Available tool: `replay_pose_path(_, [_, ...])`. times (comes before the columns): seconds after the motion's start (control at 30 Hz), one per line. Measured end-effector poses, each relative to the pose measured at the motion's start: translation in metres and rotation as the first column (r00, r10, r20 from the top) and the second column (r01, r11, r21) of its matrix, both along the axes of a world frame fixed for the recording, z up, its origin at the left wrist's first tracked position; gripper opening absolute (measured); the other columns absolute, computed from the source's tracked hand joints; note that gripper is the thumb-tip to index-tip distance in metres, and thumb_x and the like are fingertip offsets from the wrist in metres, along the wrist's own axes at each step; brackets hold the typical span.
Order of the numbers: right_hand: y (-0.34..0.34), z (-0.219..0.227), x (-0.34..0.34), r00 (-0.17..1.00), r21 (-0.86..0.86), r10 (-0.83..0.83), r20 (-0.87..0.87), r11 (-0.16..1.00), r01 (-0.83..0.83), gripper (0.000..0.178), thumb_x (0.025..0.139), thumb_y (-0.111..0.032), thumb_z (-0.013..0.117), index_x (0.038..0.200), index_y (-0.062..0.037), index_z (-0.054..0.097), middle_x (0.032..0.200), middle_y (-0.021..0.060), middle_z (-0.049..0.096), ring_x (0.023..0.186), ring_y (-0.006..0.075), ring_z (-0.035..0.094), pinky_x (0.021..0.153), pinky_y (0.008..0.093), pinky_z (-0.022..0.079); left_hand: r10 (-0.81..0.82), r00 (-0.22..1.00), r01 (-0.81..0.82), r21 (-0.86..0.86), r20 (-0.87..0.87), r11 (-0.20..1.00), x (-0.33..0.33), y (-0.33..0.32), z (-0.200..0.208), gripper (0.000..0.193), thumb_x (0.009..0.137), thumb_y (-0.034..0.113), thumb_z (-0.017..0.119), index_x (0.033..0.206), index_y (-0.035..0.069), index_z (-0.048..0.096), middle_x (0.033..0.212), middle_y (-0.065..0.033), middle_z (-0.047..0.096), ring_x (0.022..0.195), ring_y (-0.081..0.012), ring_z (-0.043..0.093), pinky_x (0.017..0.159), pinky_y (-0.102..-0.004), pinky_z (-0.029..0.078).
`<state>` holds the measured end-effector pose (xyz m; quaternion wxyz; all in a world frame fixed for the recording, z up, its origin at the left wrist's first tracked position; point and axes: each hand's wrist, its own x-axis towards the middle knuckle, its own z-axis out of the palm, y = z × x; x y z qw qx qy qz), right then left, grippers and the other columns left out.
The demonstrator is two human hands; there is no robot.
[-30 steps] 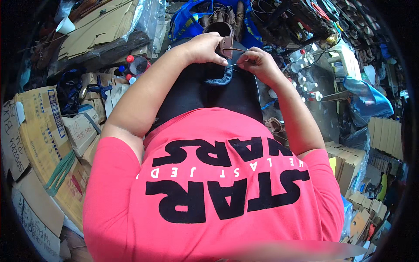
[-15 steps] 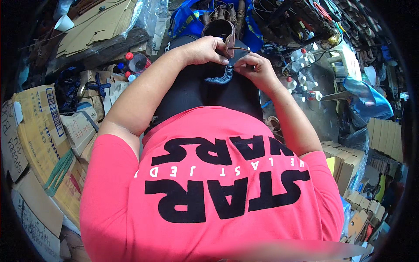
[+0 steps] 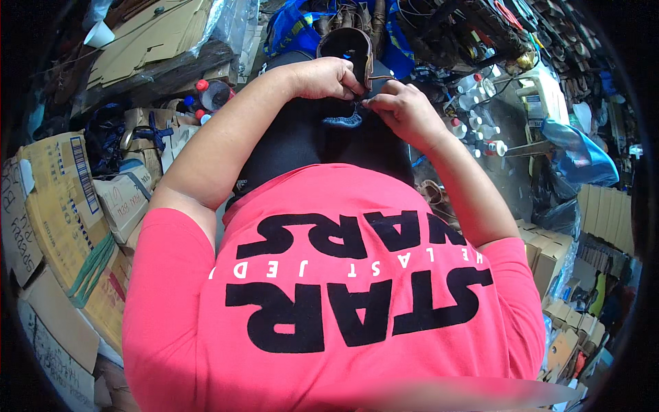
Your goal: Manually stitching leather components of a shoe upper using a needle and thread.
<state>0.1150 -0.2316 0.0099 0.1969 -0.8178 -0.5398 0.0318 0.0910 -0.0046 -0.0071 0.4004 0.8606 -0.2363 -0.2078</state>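
Observation:
Over my lap, both hands work at a brown leather piece (image 3: 371, 65) that curves into an open loop with a dark inside. From its near end hangs a dark blue, ridged, curved strip (image 3: 342, 122), lying on my black trousers. My left hand (image 3: 336, 77) is closed with thumb and fingers pinched on the loop's near edge. Across from it, my right hand (image 3: 403, 108) is pinched closed beside the joint between leather and strip. Whatever lies between its fingertips is too small to make out. A thin brown lace-like end sticks out above the right fingers.
Ahead of my knees sits a blue bag (image 3: 292, 31) with brown leather items in it. Several small bottles (image 3: 473, 103) stand at the right. Cardboard boxes (image 3: 65, 199) crowd my left side, and flat cardboard sheets (image 3: 154, 41) lie at the far left.
The leather loop has tipped so more of its dark inside shows. My left fingers have curled further over its edge. My right hand has moved slightly left, closer to my left hand.

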Motion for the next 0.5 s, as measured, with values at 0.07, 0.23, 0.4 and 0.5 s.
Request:
replay_pose_path(0.07, [0.007, 0.01, -0.001, 0.997, -0.079, 0.048, 0.058, 0.996, -0.043, 0.021, 0.073, -0.006, 0.062, 0.091, -0.0142, 0.069, 0.089, 0.0095, 0.06, 0.084, 0.0293, 0.06, 0.072, 0.0393, 0.047, -0.03, 0.998, 0.03, 0.004, 0.046, 1.0, 0.002, 0.002, -0.005, 0.031, 0.074, 0.008, 0.068, 0.105, 0.007, 0.067, 0.101, -0.0111, 0.058, 0.101, -0.0243, 0.056, 0.091, -0.0321, 0.042])
replay_pose_path(0.23, [0.03, 0.028, -0.01, 0.971, -0.382, 0.151, 0.185, 0.922, -0.071, 0.02, 0.069, -0.003, 0.059, 0.087, -0.0083, 0.067, 0.094, 0.0122, 0.059, 0.089, 0.03, 0.059, 0.077, 0.0389, 0.046, 0.009, 0.981, -0.03, 0.102, 0.196, 0.994, 0.008, -0.002, -0.018, 0.028, 0.071, 0.006, 0.071, 0.099, 0.006, 0.067, 0.099, -0.0108, 0.06, 0.096, -0.0247, 0.058, 0.087, -0.0328, 0.044])
replay_pose_path(0.4, [0.033, 0.006, -0.009, 0.983, -0.232, 0.033, 0.179, 0.973, 0.01, 0.012, 0.074, -0.006, 0.057, 0.08, -0.0044, 0.067, 0.087, 0.0147, 0.063, 0.081, 0.032, 0.064, 0.072, 0.0406, 0.05, 0.144, 0.969, -0.152, 0.022, 0.202, 0.988, 0.014, -0.004, -0.025, 0.026, 0.067, 0.008, 0.075, 0.092, 0.006, 0.067, 0.093, -0.0097, 0.062, 0.086, -0.0255, 0.062, 0.078, -0.033, 0.048])
replay_pose_path(0.5, [0.022, -0.011, 0.001, 0.998, -0.02, -0.063, -0.017, 0.998, 0.062, 0.012, 0.076, -0.007, 0.062, 0.086, -0.0034, 0.067, 0.085, 0.0135, 0.063, 0.076, 0.0276, 0.063, 0.067, 0.0365, 0.05, 0.168, 0.951, -0.19, 0.062, 0.261, 0.98, -0.002, -0.01, -0.011, 0.032, 0.065, 0.011, 0.078, 0.093, 0.005, 0.065, 0.099, -0.0116, 0.06, 0.092, -0.0282, 0.06, 0.081, -0.0342, 0.048])
